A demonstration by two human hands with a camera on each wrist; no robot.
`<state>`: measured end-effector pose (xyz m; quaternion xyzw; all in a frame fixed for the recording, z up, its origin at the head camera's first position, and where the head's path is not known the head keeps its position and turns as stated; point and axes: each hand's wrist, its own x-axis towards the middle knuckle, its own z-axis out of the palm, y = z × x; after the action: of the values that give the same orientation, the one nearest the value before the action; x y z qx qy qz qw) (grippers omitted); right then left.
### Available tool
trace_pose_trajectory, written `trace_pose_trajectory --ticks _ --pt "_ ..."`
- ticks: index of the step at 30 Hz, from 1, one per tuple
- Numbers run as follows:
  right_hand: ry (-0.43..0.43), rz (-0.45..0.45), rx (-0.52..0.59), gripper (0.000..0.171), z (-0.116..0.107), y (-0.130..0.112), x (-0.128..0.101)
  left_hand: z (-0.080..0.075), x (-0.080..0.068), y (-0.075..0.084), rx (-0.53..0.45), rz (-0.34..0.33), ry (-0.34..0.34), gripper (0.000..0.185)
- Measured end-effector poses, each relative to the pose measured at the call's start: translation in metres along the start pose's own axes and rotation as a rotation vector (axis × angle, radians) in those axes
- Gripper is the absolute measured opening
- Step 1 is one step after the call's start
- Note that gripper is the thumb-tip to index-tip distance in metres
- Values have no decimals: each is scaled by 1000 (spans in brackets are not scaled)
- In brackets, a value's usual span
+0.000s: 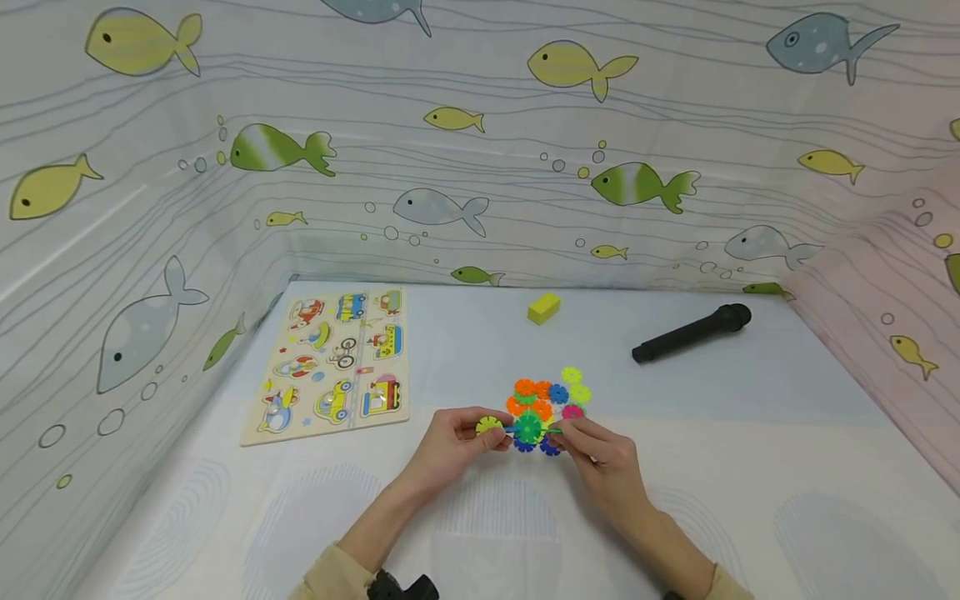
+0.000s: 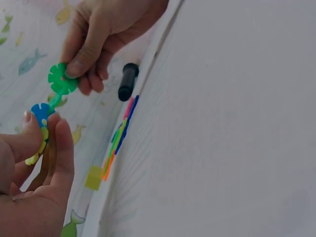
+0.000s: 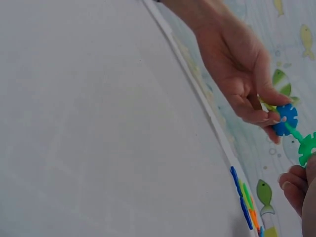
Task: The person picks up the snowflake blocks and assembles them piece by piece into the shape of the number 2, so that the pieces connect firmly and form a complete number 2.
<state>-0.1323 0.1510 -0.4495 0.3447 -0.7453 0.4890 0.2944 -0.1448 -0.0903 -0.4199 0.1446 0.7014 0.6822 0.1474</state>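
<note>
Pinching yellow end disc [image 1: 487, 423] in left hand [image 1: 450, 446], green end disc [image 2: 60, 83] in right hand [image 1: 606, 458], with fingers curled in and disc chain [image 1: 528, 428] strung between. Could pop apart at slots if twisted or pulled unevenly. Just beyond hands, could scatter loose discs [image 1: 526, 388] if bumped.

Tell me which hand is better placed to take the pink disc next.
Probably the right hand, nearer the pink disc, though pinching a green disc. The left hand holds the joined yellow disc.
</note>
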Motion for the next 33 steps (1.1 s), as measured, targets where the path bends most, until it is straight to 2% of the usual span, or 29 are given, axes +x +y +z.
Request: trace_pose_trajectory --ticks 7,15,25,33 --pt "23 -30 58 42 2 -3 2 -1 0 2 -2 -6 3 25" --pt "14 -36 32 43 4 -4 2 0 0 1 -1 -16 16 26" --pt "6 -9 101 39 3 -4 2 -1 0 1 -34 -19 2 26" --pt "-8 -9 102 39 3 -4 1 -1 -1 2 -28 -12 -5 25"
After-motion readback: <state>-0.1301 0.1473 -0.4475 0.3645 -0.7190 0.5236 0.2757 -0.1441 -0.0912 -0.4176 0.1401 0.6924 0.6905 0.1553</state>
